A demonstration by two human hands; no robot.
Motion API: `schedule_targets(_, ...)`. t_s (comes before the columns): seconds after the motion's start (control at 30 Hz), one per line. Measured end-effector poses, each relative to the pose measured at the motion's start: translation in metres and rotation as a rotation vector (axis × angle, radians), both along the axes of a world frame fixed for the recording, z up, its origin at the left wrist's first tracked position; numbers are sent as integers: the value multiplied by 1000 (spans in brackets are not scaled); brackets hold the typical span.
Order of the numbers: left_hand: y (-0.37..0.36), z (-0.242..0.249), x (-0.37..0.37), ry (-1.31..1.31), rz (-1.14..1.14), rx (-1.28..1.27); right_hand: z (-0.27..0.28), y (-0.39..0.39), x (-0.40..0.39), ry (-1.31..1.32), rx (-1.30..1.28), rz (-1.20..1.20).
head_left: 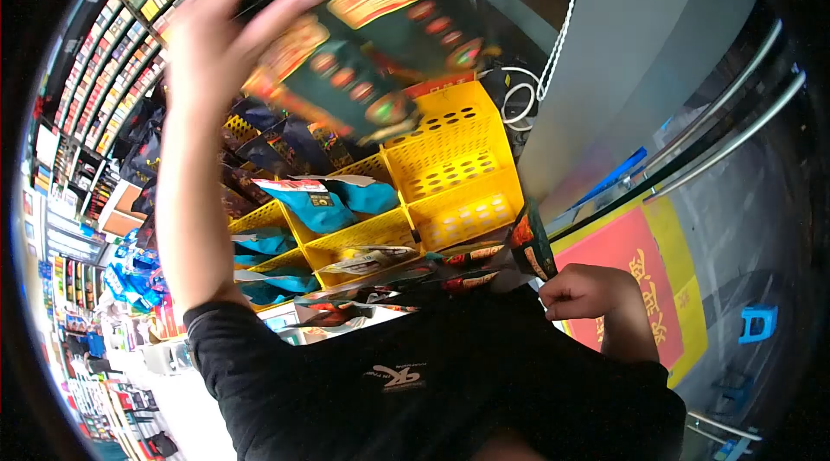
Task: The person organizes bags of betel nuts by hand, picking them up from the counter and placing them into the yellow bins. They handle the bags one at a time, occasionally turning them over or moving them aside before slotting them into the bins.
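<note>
My left hand [212, 42] is raised at the upper left with its thumb stretched out, blurred by motion. Its other fingers are mostly hidden, and it seems to grip two dark green printed packets, a nearer packet [333, 81] and a farther packet [411, 7], both smeared. They hang over a yellow compartment rack [510, 171]. My right hand [584, 292] is curled closed at the right, beside a dark green packet [532, 241] at the rack's near corner. What its fingers hold, if anything, is hidden.
Teal packets [320, 206] and a pale packet [372, 260] lie in the rack's compartments. More packets [471, 267] line its near side. A grey panel [622, 55] and metal rails [735, 124] stand right, near a red-and-yellow mat [635, 267] and blue stool [758, 323]. Stocked shelves [104, 72] curve along the left.
</note>
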State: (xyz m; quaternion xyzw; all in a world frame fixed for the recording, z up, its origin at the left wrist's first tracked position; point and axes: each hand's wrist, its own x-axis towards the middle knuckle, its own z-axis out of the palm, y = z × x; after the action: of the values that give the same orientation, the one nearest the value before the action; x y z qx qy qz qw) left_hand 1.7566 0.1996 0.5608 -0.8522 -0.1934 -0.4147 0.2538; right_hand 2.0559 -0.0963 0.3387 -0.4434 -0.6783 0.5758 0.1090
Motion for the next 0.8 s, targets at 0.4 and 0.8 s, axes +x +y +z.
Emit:
schedule_targets(0.4, -131, -114, -265, -461, 210, -23, 65, 108, -44, 54, 525, 46)
schedule_targets(0.8, -277, -150, -311, -578, 274, -320, 63, 180, -113, -259, 556, 420)
